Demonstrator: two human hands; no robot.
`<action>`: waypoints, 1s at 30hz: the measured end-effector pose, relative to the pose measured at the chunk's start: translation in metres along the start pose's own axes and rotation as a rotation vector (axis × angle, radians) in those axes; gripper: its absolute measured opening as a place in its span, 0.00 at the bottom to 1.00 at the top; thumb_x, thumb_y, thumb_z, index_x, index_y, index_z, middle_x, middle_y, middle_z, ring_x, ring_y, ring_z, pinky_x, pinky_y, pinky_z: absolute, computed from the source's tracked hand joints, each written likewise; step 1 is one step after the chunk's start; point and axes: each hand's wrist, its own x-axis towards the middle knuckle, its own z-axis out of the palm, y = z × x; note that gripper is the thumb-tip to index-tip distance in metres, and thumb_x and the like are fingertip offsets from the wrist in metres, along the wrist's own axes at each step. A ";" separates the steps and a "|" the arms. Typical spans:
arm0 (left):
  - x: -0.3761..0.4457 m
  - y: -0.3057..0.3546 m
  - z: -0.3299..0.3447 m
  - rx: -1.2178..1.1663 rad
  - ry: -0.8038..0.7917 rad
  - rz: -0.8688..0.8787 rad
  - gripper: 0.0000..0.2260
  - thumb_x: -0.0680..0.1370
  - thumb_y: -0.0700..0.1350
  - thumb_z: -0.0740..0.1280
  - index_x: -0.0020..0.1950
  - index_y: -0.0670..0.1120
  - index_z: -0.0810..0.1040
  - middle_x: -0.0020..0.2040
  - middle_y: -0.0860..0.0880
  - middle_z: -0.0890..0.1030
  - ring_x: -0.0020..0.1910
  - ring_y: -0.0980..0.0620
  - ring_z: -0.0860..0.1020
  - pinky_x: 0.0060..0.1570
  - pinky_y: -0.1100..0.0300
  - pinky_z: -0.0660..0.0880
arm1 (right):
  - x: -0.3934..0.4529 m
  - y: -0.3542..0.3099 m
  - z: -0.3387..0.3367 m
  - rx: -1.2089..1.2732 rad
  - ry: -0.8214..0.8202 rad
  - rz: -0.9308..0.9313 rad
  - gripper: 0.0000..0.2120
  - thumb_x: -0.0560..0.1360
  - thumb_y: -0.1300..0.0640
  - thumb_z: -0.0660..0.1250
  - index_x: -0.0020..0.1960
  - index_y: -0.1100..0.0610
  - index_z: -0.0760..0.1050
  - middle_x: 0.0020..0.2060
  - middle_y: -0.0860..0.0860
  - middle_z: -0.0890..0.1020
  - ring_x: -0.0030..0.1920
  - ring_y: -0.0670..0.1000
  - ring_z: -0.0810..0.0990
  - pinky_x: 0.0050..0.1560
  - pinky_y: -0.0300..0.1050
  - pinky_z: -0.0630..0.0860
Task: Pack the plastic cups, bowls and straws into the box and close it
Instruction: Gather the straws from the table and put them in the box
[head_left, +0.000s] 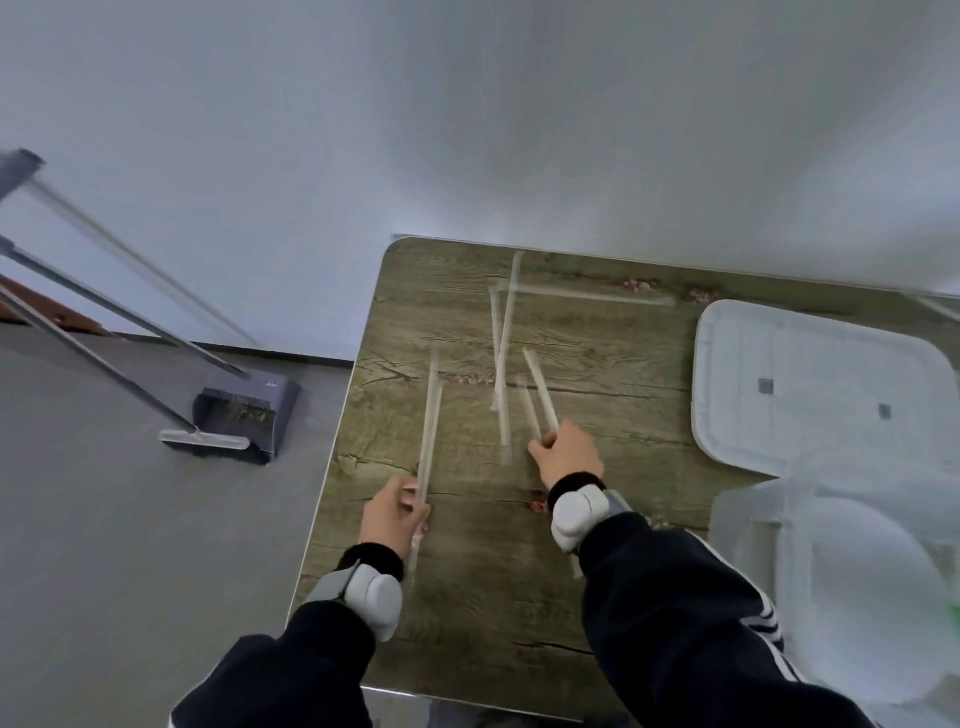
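Loose wrapped straws (503, 358) lie lengthwise just beyond right hand (563, 453), nearer than left hand (395, 512); each hand clasps two straws

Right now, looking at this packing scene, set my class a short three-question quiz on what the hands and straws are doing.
1. True or false: both hands, left hand and right hand, are holding straws.
2. Multiple choice: the box lid lies (a) on the floor, (b) flat on the table at the right, (c) in the left hand.
3. Short answer: where are the loose straws that are not yet gathered?

Key
1. True.
2. b.
3. On the table, ahead of the hands, some crossing one another near the far edge.
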 end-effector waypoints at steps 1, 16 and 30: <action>0.001 0.000 0.001 -0.040 0.009 -0.009 0.07 0.75 0.33 0.65 0.49 0.42 0.72 0.35 0.48 0.76 0.28 0.52 0.76 0.23 0.72 0.73 | -0.003 0.004 0.002 -0.031 -0.006 -0.008 0.11 0.75 0.51 0.66 0.50 0.58 0.73 0.48 0.55 0.81 0.47 0.56 0.80 0.42 0.46 0.73; 0.068 0.117 0.048 -0.133 0.142 0.050 0.09 0.80 0.44 0.58 0.48 0.40 0.72 0.37 0.44 0.78 0.34 0.45 0.77 0.36 0.54 0.75 | 0.068 -0.034 -0.103 0.175 0.205 -0.102 0.13 0.76 0.59 0.63 0.57 0.64 0.66 0.52 0.62 0.79 0.50 0.61 0.79 0.47 0.51 0.74; 0.109 0.159 0.079 0.406 0.143 -0.032 0.24 0.71 0.50 0.71 0.58 0.42 0.64 0.58 0.43 0.70 0.55 0.44 0.76 0.53 0.53 0.75 | 0.162 -0.052 -0.115 -0.224 0.071 -0.189 0.16 0.76 0.60 0.63 0.62 0.57 0.64 0.50 0.58 0.81 0.48 0.59 0.81 0.41 0.47 0.72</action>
